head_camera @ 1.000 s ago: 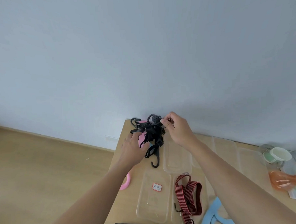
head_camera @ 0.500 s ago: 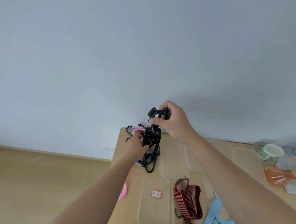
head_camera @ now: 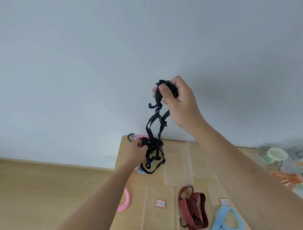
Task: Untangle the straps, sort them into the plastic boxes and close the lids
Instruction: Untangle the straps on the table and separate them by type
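Above the table (head_camera: 137, 182) corner — right hand (head_camera: 177, 100) is gripping one black strap (head_camera: 156, 125) end high, left hand (head_camera: 136, 153) clutching the tangle (head_camera: 152, 149) low. Untangling step — next likely calling for teasing hooks (head_camera: 151, 106) free, then boxing.

Right hand (head_camera: 176, 98) lifted black strap (head_camera: 156, 121) higher, stretching tangle.

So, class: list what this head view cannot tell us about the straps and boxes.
Head view, box labels: writing too small to read.
Head view, blue strap: cut off by the bottom edge.
Head view, black straps: the left hand hides how many are knotted.
Head view, orange object: blurred at the right edge.
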Motion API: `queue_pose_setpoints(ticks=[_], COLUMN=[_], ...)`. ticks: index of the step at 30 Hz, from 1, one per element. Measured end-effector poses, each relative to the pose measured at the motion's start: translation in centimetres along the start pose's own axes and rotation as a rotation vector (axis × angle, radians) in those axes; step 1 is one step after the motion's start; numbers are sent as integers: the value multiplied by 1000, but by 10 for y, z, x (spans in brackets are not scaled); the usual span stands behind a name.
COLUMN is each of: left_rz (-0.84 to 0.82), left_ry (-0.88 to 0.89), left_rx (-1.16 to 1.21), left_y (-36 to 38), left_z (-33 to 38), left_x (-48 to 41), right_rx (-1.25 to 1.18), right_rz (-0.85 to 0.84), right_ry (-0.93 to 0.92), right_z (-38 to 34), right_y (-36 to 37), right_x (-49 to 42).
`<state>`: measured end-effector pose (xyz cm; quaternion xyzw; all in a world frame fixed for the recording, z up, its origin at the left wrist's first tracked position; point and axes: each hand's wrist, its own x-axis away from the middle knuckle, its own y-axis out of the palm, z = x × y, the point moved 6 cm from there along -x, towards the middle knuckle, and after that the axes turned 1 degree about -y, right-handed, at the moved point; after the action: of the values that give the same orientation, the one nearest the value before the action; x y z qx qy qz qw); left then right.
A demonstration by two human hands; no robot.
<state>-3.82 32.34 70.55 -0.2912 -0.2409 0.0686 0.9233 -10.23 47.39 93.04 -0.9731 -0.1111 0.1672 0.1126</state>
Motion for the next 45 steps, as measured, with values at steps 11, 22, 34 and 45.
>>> queue_pose_setpoints(ticks=[11, 22, 34, 45], left_rz=[13, 81, 19, -197], left_ry=[288, 445, 172, 342], left_rx=[147, 111, 37, -232], left_y=[-36, -71, -61, 1], left_z=[57, 124, 84, 74], left_x=[14, 33, -2, 28], right_rx=[-205, -151, -180, -354], right_rz=[206, 232, 90, 147], right_ry=[54, 102, 249, 207], right_z=[-12, 3, 31, 31], right_y=[-12, -21, -11, 0], right_x=[-3, -2, 9, 1])
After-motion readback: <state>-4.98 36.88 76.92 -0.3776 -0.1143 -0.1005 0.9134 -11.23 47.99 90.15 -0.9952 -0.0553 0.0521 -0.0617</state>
